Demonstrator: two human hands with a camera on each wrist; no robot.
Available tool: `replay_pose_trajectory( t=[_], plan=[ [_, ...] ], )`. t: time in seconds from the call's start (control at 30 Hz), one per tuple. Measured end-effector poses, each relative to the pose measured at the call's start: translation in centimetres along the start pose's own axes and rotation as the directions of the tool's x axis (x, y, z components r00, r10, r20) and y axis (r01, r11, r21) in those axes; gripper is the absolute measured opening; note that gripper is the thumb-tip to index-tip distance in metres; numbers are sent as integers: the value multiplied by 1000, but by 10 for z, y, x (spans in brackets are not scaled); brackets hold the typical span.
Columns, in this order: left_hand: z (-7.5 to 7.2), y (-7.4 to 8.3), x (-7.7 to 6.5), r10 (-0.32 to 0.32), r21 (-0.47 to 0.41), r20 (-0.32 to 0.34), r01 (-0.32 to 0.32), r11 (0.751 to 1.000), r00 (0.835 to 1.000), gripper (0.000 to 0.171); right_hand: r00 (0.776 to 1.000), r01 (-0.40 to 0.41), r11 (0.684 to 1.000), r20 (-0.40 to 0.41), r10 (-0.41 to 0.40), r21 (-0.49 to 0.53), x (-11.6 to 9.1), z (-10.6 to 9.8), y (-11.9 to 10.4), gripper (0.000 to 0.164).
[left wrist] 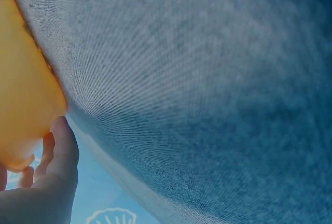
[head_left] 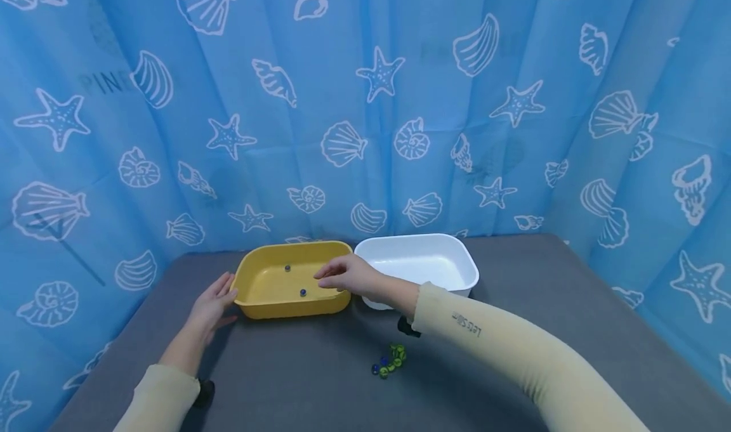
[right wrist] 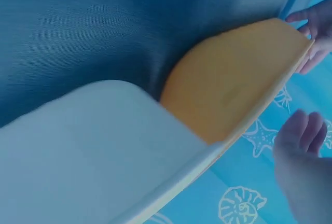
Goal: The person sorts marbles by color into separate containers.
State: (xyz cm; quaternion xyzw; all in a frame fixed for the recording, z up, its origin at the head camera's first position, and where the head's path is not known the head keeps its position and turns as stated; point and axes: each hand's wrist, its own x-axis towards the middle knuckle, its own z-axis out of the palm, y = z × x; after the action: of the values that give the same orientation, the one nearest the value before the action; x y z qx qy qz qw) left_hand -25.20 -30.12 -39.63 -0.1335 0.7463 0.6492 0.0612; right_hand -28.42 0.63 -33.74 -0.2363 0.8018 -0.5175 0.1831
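A person is working with bare hands at a yellow tub point(head_left: 320, 309), which is standing on a dark grey table point(head_left: 285, 381). The left hand point(head_left: 208, 308) is touching the tub's left end, its fingers fairly straight and spread against the edge rather than wrapped round it; the left wrist view is cutting off much of this hand. The right hand point(head_left: 349, 274) is hovering above the tub's right end, apart from it, fingers loosely bent. I am seeing nothing between them, though the palm is facing away from me.

Two dark marbles point(head_left: 303, 292) are lying well apart on the tub's floor; the right hand is hiding some of that floor. Just right of the tub, a white tub point(head_left: 411, 261) is standing, its near edge partly covered by the right forearm point(head_left: 396, 292). In front of the yellow tub and to its right, green and blue marbles point(head_left: 398, 361) are clustering, too small for sure counting. Behind it, a blue shell-patterned curtain point(head_left: 342, 89) is hanging, its top out of sight.
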Motion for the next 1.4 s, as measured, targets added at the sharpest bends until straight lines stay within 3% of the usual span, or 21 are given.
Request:
replay_pose_trajectory(
  t=[0.1, 0.2, 0.3, 0.37, 0.5, 0.73, 0.83, 1.07, 1.4],
  plan=[
    [-1, 1, 1, 9, -2, 8, -9, 1000, 1000, 63, 996, 23, 999, 87, -20, -29, -13, -8, 4, 22],
    [-2, 1, 2, 9, -5, 10, -9, 1000, 1000, 63, 974, 75, 994, 222, -55, -83, -23, -15, 11, 22],
    [-2, 0, 3, 4, -8, 14, -4, 1000, 1000, 63, 929, 102, 987, 366, -50, -126, -30, -20, 20, 22],
    [-1, 0, 3, 4, -8, 17, -3, 1000, 1000, 63, 901, 78, 986, 435, -8, -144, -34, -22, 26, 22],
    [-2, -2, 5, 12, -12, 31, -11, 1000, 999, 65, 845, 40, 972, 527, 90, -230, -37, -27, 41, 19],
    [0, 1, 3, 13, -11, 32, -13, 1000, 999, 63, 714, 112, 931, 680, 167, -347, -26, -35, 61, 18],
    [0, 1, 3, 14, -11, 31, -14, 1000, 999, 63, 676, 121, 926, 713, 188, -359, -22, -36, 66, 20],
    [-1, 1, 3, -1, -7, 26, 1, 1000, 1000, 63, 655, 198, 890, 731, 192, -410, -22, -31, 69, 19],
    [-2, 0, -1, 0, -8, 33, 0, 1000, 999, 64, 669, 284, 849, 726, 157, -445, -27, -21, 70, 16]
  ],
)
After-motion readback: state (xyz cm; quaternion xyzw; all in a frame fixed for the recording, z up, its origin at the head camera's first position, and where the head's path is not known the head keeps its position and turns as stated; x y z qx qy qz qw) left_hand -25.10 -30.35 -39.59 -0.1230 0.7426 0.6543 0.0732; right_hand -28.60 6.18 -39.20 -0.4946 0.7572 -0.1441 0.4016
